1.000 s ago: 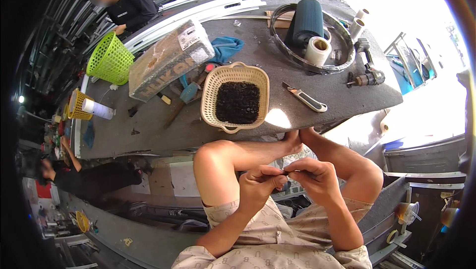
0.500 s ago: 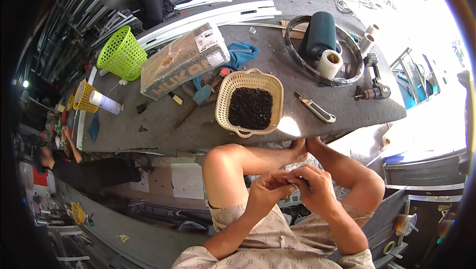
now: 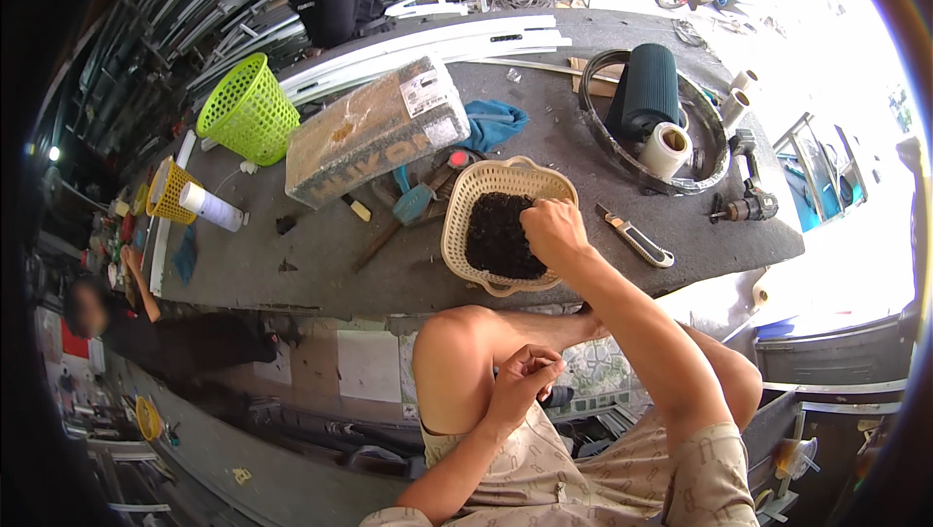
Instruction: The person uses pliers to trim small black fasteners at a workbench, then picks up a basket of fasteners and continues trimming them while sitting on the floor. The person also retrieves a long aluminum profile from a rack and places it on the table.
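Observation:
A cream plastic basket (image 3: 457, 226) with perforated sides stands at the table's near edge, with many small black pieces (image 3: 498, 235) in it. My right hand (image 3: 554, 233) reaches over its right side. Those fingers are bent down to the black pieces, and their tips are hidden among them. Above my lap, my left hand (image 3: 526, 383) is closed, thumb against curled fingers. Whatever it holds is too small or hidden to make out. Right of the basket lies a utility knife (image 3: 639, 239).
Left of the basket are a hammer (image 3: 379, 243), a blue cloth (image 3: 494, 123), a long carton (image 3: 374, 133) and a green basket (image 3: 248, 111). A black ring (image 3: 714, 172) surrounds a dark roll (image 3: 653, 89); a drill (image 3: 746, 204) lies beside it. One person (image 3: 330, 2) is behind the table, another (image 3: 126, 333) at left.
My right hand has left my left hand and moved forward into the basket. My left hand stays closed over my lap, a little lower and to the left. The view has shifted slightly.

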The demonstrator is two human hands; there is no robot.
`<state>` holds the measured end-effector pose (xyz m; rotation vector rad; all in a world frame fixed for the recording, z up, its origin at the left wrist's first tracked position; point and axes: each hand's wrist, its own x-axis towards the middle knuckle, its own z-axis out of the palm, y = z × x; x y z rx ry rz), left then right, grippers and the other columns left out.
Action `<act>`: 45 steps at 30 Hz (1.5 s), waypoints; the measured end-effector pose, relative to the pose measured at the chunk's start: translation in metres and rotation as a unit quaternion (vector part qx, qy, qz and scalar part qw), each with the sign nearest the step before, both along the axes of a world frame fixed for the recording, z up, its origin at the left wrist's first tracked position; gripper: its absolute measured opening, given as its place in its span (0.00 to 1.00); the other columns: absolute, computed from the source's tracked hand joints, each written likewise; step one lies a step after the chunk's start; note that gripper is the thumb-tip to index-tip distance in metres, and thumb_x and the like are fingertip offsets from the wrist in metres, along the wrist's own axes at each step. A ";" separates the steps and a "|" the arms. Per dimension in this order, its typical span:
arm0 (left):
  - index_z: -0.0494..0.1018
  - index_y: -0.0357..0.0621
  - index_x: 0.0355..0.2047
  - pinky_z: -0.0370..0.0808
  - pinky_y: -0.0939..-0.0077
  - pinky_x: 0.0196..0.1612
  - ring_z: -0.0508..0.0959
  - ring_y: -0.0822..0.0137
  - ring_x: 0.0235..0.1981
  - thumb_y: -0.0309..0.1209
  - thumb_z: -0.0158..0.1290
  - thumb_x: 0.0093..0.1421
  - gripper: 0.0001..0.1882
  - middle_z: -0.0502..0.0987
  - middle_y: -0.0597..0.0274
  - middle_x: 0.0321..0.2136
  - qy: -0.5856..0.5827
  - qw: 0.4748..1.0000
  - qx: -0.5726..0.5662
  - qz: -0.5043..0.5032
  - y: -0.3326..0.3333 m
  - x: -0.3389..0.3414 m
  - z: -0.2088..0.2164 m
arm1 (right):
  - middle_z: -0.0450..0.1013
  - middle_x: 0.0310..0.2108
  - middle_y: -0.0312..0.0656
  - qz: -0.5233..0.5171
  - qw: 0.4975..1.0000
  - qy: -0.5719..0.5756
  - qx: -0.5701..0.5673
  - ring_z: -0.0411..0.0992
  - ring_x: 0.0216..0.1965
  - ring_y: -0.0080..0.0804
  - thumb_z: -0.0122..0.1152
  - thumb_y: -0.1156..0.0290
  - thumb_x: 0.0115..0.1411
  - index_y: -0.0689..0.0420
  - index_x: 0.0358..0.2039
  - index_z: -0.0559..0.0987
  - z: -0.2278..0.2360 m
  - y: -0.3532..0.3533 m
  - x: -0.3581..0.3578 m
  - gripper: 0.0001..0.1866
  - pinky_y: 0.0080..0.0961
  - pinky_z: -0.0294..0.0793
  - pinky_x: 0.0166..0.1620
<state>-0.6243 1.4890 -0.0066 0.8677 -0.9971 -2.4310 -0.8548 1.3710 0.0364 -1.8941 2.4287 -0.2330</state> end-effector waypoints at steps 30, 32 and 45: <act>0.82 0.39 0.42 0.78 0.81 0.34 0.81 0.74 0.29 0.22 0.68 0.62 0.09 0.85 0.62 0.31 0.090 0.995 0.032 0.006 0.002 -0.009 0.000 | 0.81 0.30 0.30 -0.241 0.726 -0.619 -0.176 0.70 0.29 0.11 0.69 0.78 0.66 0.64 0.43 0.88 0.024 0.232 0.080 0.06 0.13 0.70 0.32; 0.82 0.39 0.42 0.78 0.81 0.34 0.81 0.74 0.29 0.22 0.68 0.62 0.09 0.85 0.62 0.31 0.086 0.996 0.020 0.001 0.003 -0.007 0.000 | 0.82 0.32 0.33 -0.224 0.754 -0.592 -0.175 0.73 0.33 0.14 0.69 0.78 0.66 0.64 0.43 0.87 0.028 0.232 0.080 0.06 0.16 0.72 0.36; 0.82 0.39 0.42 0.77 0.81 0.33 0.80 0.75 0.29 0.23 0.68 0.62 0.09 0.84 0.62 0.32 0.093 0.996 0.008 0.000 0.006 -0.007 -0.003 | 0.84 0.37 0.46 -0.165 0.844 -0.487 -0.150 0.84 0.38 0.35 0.69 0.78 0.63 0.61 0.43 0.87 0.043 0.232 0.077 0.08 0.28 0.80 0.44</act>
